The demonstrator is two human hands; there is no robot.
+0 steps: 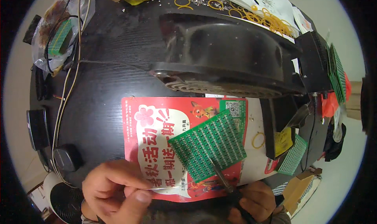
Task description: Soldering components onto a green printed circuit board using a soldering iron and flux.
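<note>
Atop the red flyer (pixel 131 145) lies the green board (pixel 208 143), askew; work looks under way, tip of iron (pixel 223 177) at its lower half, but can't tell which spots are done vs. left, nor re: the other board (pixel 293 155) at right. L hand (pixel 118 192) pinches thin wire (pixel 169 188) btwn thumb & index, green board up & right of them, apart; R hand (pixel 257 202) has fingers closed round iron, green board just up-left
</note>
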